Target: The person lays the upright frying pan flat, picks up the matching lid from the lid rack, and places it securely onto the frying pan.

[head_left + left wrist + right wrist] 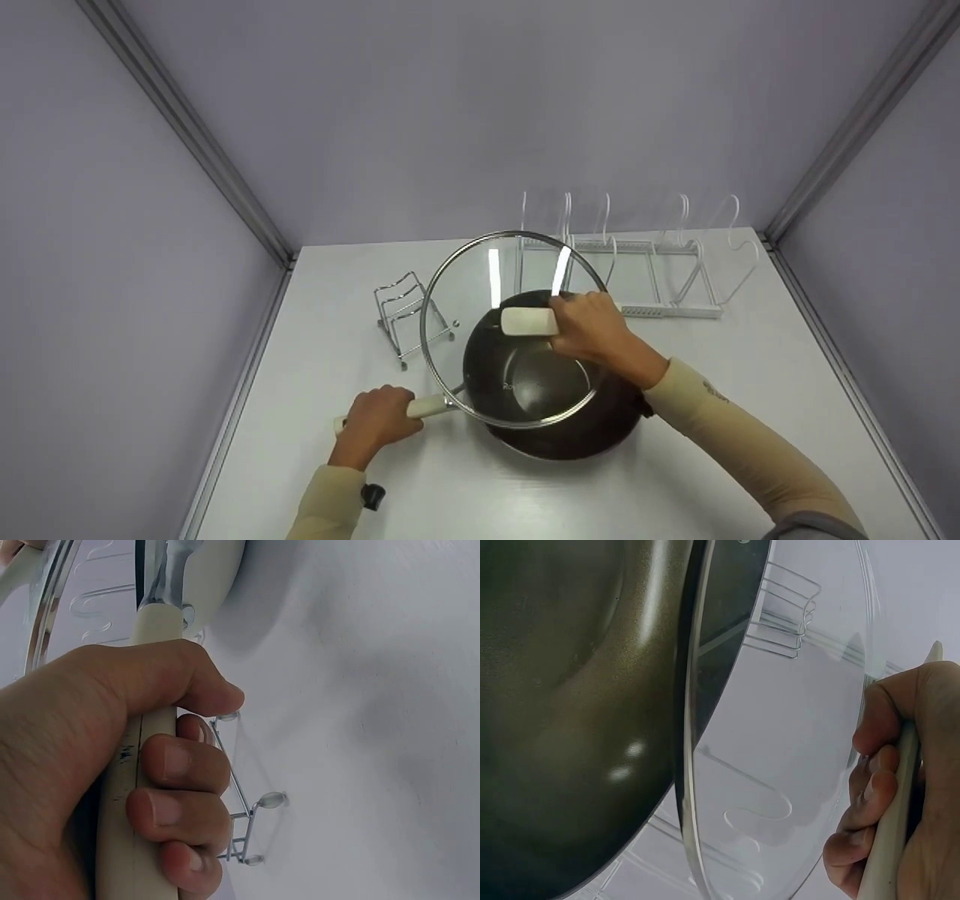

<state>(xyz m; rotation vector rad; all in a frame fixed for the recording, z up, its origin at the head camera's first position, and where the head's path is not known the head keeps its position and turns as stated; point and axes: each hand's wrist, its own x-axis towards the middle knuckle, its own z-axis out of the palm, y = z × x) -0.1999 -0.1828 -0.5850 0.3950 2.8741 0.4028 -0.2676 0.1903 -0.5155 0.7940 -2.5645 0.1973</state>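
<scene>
My left hand [381, 414] grips the cream handle [157, 624] of a dark wok-like pan [570, 439], fingers wrapped round it in the left wrist view. The pan is at the middle of the table, its dark inside [570, 727] facing the right wrist camera. In my right hand [596, 330] is the cream handle [529, 321] of a glass pot lid [461, 289] with a metal rim. The lid is held up tilted above the pan, overlapping much of it in the head view. Through the glass the pan's bottom shows.
A small chrome wire rack [401, 319] stands on the white table [315, 300], left of the lid. Behind the pan, at the back right, is a white rack [675, 310] with several upright wire dividers. Grey walls [480, 120] enclose the back and sides.
</scene>
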